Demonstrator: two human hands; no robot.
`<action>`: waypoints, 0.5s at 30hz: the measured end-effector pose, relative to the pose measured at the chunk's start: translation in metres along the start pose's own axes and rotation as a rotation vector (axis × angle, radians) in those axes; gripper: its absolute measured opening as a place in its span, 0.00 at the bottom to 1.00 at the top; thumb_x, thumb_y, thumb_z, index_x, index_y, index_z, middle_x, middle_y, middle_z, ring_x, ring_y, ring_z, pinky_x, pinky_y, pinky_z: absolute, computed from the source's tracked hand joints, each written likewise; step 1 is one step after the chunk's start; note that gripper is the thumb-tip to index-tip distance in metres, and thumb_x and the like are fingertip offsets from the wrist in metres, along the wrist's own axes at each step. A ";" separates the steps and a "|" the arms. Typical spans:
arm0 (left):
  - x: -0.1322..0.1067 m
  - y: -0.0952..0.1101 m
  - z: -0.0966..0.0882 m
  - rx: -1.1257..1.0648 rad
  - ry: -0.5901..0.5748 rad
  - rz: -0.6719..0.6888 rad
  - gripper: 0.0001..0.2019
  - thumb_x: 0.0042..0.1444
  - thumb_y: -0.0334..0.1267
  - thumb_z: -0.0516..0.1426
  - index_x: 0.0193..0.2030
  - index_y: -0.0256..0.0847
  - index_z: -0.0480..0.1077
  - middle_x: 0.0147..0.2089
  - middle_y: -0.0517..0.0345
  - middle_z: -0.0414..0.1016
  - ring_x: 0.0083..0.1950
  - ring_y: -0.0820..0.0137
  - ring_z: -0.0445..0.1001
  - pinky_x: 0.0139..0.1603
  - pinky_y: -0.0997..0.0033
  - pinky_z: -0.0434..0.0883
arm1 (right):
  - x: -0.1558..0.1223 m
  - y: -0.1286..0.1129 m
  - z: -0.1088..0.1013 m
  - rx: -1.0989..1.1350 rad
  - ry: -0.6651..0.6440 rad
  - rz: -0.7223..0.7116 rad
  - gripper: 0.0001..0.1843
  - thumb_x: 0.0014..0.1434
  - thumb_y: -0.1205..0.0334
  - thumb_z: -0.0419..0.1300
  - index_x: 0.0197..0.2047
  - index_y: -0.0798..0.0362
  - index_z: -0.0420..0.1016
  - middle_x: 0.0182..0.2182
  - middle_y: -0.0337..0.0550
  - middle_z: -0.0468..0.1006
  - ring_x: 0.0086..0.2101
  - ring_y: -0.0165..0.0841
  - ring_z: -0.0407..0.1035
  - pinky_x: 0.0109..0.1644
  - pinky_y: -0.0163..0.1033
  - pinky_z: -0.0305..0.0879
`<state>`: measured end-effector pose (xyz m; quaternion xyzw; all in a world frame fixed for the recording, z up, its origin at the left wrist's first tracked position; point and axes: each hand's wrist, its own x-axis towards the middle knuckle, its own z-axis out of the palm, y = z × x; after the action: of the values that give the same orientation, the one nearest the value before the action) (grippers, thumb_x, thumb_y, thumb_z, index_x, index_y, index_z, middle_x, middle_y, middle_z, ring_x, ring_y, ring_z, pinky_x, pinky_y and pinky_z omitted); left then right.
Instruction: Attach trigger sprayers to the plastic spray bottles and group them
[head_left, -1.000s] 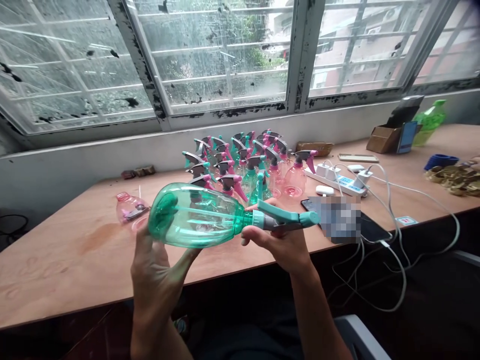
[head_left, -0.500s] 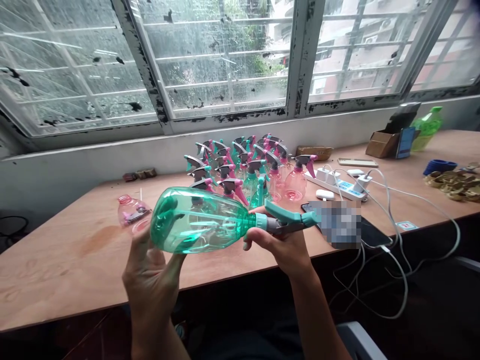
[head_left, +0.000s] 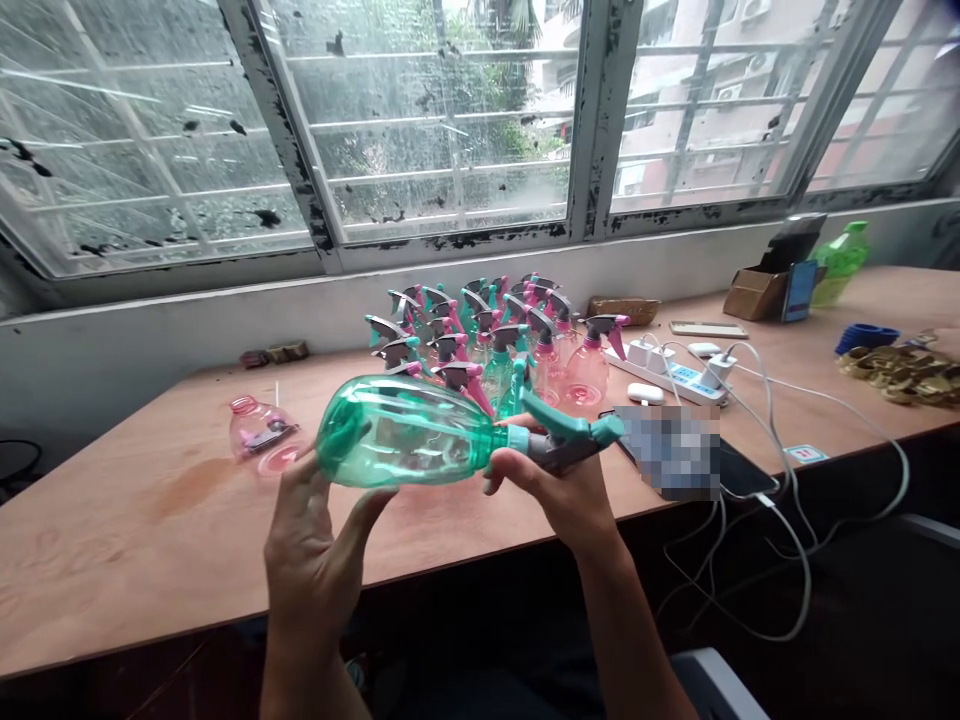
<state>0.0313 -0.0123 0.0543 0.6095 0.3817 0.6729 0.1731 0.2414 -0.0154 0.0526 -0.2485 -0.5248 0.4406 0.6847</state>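
Note:
A clear green spray bottle lies sideways in the air between my hands, its base to the left and its teal and grey trigger head to the right. My left hand grips the bottle's rounded base end, with the thumb below and the fingers partly hidden behind it. Around the neck and collar, my right hand is closed, thumb in front. Behind the held bottle stand several pink and green spray bottles in a cluster. On the left, a pink bottle without a head lies on the table.
A white power strip with plugs and cables sits right of the cluster. Nearer lies a dark phone. A cardboard box, a green jug and gold-coloured items are farther right. The table's front edge runs below my hands.
The green spray bottle has turned about its long axis and its base end has shifted slightly right with my left hand. My right hand stays at the neck. The view has moved slightly.

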 end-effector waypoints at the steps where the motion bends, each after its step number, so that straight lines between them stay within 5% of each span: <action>1: -0.001 0.000 0.002 -0.002 0.008 0.025 0.24 0.53 0.40 0.70 0.56 0.45 0.71 0.58 0.52 0.76 0.66 0.53 0.70 0.70 0.50 0.64 | 0.001 0.000 0.000 0.043 0.003 0.000 0.15 0.57 0.53 0.72 0.41 0.51 0.75 0.23 0.35 0.80 0.24 0.37 0.78 0.31 0.45 0.78; 5: -0.002 0.002 0.003 0.081 0.033 0.063 0.26 0.52 0.37 0.70 0.57 0.46 0.71 0.56 0.53 0.77 0.63 0.55 0.73 0.70 0.51 0.64 | 0.005 0.001 -0.001 0.128 -0.005 -0.025 0.14 0.58 0.52 0.71 0.37 0.51 0.74 0.22 0.35 0.80 0.22 0.37 0.78 0.29 0.44 0.78; 11: 0.001 0.010 -0.001 0.018 0.002 0.006 0.26 0.51 0.49 0.70 0.54 0.46 0.70 0.58 0.53 0.77 0.65 0.51 0.71 0.69 0.49 0.66 | 0.001 0.002 0.000 0.054 -0.061 0.056 0.16 0.54 0.57 0.75 0.42 0.50 0.75 0.26 0.35 0.82 0.28 0.37 0.80 0.35 0.44 0.79; 15: 0.001 0.011 0.002 -0.022 0.009 0.005 0.22 0.55 0.43 0.68 0.56 0.47 0.71 0.59 0.53 0.76 0.66 0.52 0.70 0.69 0.51 0.67 | -0.001 0.003 -0.001 0.083 -0.072 0.063 0.16 0.54 0.60 0.74 0.43 0.51 0.76 0.26 0.35 0.82 0.28 0.35 0.79 0.34 0.42 0.79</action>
<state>0.0355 -0.0188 0.0629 0.6053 0.3735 0.6804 0.1765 0.2407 -0.0147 0.0491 -0.2203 -0.5225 0.4917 0.6608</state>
